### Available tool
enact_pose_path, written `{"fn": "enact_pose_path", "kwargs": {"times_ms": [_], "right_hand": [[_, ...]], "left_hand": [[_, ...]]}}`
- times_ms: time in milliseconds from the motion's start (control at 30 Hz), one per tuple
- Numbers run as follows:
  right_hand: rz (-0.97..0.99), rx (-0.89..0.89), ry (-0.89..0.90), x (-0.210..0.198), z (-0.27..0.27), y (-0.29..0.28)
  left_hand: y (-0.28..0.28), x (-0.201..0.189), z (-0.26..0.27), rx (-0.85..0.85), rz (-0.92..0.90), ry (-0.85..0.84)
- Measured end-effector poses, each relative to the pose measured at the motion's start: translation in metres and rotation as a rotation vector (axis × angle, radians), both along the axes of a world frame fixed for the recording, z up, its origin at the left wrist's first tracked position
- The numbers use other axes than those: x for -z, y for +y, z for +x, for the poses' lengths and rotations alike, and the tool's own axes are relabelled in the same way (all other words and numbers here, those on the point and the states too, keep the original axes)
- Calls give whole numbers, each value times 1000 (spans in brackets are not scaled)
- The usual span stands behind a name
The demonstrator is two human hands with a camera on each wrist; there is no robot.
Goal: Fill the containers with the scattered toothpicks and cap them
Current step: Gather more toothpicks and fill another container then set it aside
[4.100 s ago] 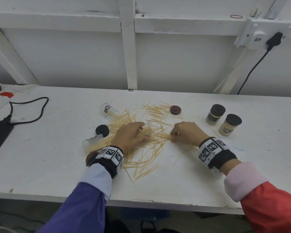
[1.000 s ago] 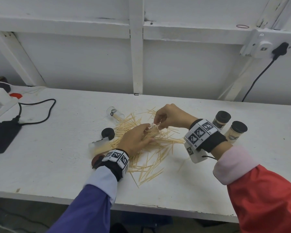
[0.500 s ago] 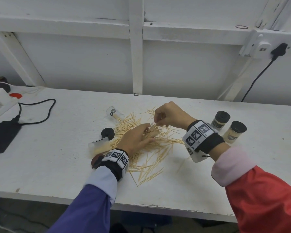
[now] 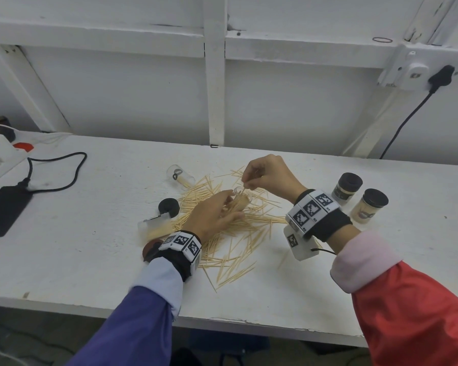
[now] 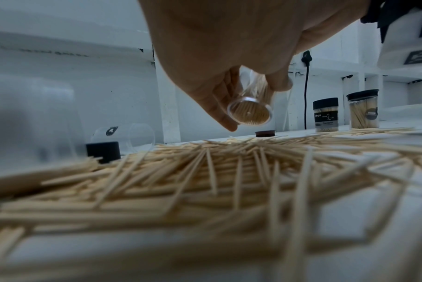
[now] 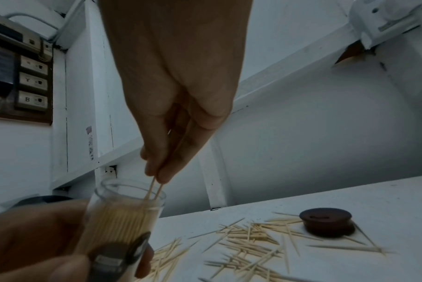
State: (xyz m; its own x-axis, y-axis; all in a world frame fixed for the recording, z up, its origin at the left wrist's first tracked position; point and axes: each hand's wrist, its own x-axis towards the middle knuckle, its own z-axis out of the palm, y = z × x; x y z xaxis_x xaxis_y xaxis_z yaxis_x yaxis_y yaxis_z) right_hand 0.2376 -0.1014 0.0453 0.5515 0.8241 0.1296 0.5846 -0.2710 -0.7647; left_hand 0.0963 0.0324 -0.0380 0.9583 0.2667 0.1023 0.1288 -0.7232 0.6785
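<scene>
Since four seconds ago both my hands have come up off the pile: my left hand (image 4: 212, 215) now grips a clear jar (image 4: 240, 198) lifted from the toothpicks (image 4: 238, 233), and my right hand (image 4: 267, 178), which lay flat on the bench (image 4: 275, 299), is poised above the jar's mouth. I hold the jar tilted, its open end toward one o'clock, so the sticks already inside lie against the lower wall and leave a gap for more. My right thumb and forefinger pinch two toothpicks (image 6: 154, 188), tips down and just inside the rim; holding them near their upper ends lets me steer the points in.

This jar looks nearly full to me, so capping should come soon. A brown lid (image 6: 325, 222) lies at twelve o'clock beyond the pile, a black lid (image 4: 169, 206) at nine o'clock. Another clear jar (image 4: 180, 177) lies on its side at eleven o'clock, mostly empty. Two capped jars (image 4: 360, 196) stand at three o'clock, done. Most of the pile is left at six o'clock, near my left wrist.
</scene>
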Motion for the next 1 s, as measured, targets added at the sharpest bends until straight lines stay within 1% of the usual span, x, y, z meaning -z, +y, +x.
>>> {"fn": "enact_pose_path", "kwargs": {"times_ms": [67,133,233,300,367,400,467,500,600,733,800,900,933,1000], "right_hand": [[-23,-38,-5,2,-2,0],[-11,-34,-27,3,-3,0],[77,106,-19,7,2,-2],[66,175,9,11,3,-3],[1,140,26,15,-1,-4],[-32,112,-7,17,-4,-5],[-36,79,-70,22,-8,-6],[-15,83,-57,23,-8,-6],[14,128,70,23,-9,-6],[-58,123,29,25,-13,-7],[-138,59,99,24,-16,-8],[-364,-143,200,27,-23,-10],[-387,-164,203,30,-24,-10],[-322,-107,196,34,-24,-8]], "left_hand": [[-1,-1,0,-2,-5,2],[-1,-2,0,-11,-10,3],[-2,-3,-1,-14,-19,3],[-1,-2,-1,-14,-18,1],[-1,-2,-1,-19,-15,-2],[-1,-2,-1,-23,-12,0],[-1,-3,-1,-32,-10,8],[0,-3,-1,-37,-11,11],[-1,-3,-2,-47,-2,17],[0,-3,-2,-69,25,13],[0,-2,-2,-77,40,14],[0,-2,-3,-75,37,1],[0,-1,-3,-76,36,-8],[0,0,-3,-78,40,-25]]}}
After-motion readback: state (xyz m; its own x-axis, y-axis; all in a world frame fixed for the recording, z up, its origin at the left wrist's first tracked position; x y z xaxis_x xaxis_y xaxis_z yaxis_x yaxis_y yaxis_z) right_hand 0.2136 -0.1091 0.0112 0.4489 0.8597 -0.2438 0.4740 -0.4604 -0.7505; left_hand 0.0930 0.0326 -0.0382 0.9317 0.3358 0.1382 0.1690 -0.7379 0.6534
